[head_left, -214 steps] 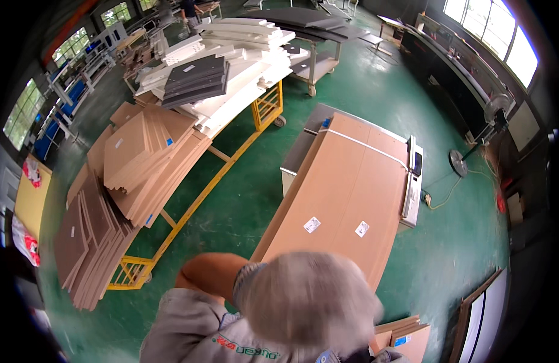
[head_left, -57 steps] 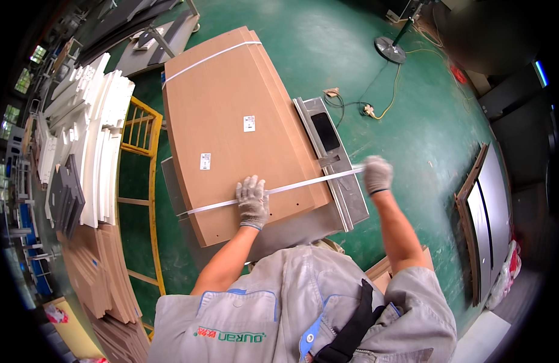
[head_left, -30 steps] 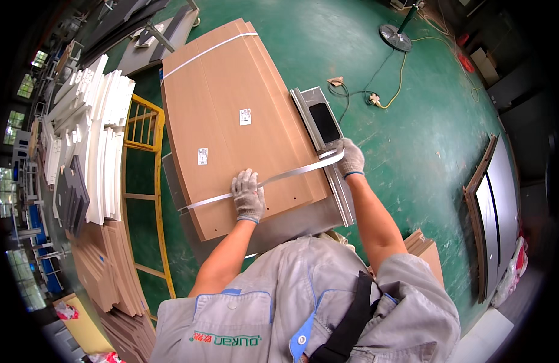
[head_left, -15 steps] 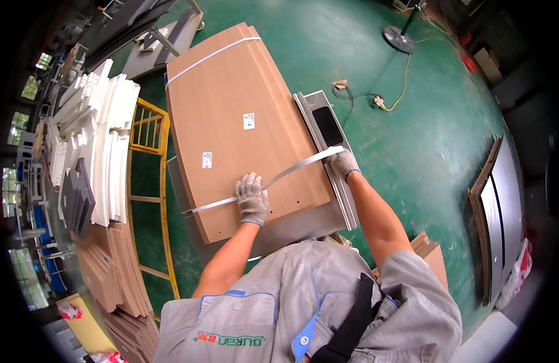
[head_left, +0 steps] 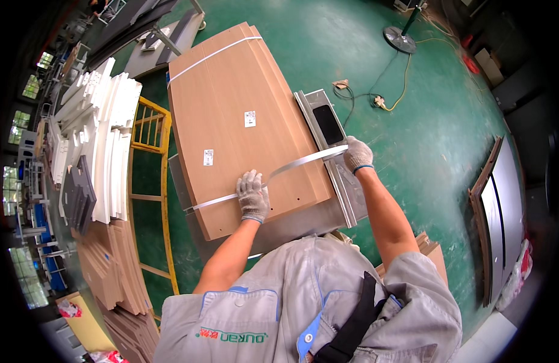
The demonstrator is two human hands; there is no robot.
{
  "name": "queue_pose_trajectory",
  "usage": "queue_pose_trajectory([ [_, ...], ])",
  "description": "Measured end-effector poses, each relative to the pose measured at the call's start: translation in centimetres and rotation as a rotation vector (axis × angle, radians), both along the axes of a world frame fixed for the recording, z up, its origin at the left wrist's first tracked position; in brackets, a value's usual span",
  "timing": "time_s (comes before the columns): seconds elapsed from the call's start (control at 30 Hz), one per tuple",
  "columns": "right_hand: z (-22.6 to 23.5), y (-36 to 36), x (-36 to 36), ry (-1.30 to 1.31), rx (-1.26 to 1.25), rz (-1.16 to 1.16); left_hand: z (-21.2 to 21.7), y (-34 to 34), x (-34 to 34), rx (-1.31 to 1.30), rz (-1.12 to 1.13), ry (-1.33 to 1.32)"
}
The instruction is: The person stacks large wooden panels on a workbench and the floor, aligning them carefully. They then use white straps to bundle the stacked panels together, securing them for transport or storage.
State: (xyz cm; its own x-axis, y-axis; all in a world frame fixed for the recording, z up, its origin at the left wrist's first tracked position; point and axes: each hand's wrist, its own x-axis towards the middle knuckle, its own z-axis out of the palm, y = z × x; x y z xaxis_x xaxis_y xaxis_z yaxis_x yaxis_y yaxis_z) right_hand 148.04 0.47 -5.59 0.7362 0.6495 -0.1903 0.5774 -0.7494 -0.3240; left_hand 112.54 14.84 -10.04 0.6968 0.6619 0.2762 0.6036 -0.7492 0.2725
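Note:
A stack of wood-coloured panels [head_left: 228, 78] lies in front of me, with two small white labels on its top panel. A white plastic strap [head_left: 306, 160] crosses the near part of the stack and arches above the surface toward the right. My left hand [head_left: 253, 197], in a pale knit glove, lies with fingers stretched out on the strap and the panel. Past the right edge of the stack, my gloved right hand [head_left: 357, 155] is closed on the strap's end; its fingertips are partly hidden. Another white strap [head_left: 216, 58] goes round the far end, lying flat.
Beneath the stack is a grey metal machine [head_left: 303, 227] with a dark panel [head_left: 327, 125] at its right. A yellow metal frame [head_left: 165, 212] and piled white boards [head_left: 113, 145] stand left. Cables [head_left: 352, 97] and a round stand base [head_left: 399, 40] are on the green floor; dark panels [head_left: 497, 212] lean right.
My right hand has moved a little right and away from me with the strap's end, and the strap now arches higher. My left hand stays on the panel.

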Motion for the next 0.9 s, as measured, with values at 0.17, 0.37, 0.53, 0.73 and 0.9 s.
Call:
queue_pose_trajectory([
  [0.17,-5.7,1.3,-3.4,0.156,0.166,0.003,0.4,0.1,0.4,0.002,-0.02,-0.012],
  [0.37,-8.2,0.5,-3.7,0.254,0.233,0.006,0.4,0.0,0.7,-0.025,-0.025,-0.011],
  [0.53,-2.9,-1.8,-9.5,0.052,0.309,-0.048,0.3,-0.1,0.4,-0.023,-0.004,-0.022],
  [0.73,-2.0,-4.3,-14.8,-0.135,0.242,0.143,-0.2,0.0,-0.2,-0.012,-0.02,-0.019],
  [0.9,-4.1,-4.6,-14.3,-0.1,0.293,0.147,0.2,0.0,0.0,-0.01,-0.001,-0.058],
])
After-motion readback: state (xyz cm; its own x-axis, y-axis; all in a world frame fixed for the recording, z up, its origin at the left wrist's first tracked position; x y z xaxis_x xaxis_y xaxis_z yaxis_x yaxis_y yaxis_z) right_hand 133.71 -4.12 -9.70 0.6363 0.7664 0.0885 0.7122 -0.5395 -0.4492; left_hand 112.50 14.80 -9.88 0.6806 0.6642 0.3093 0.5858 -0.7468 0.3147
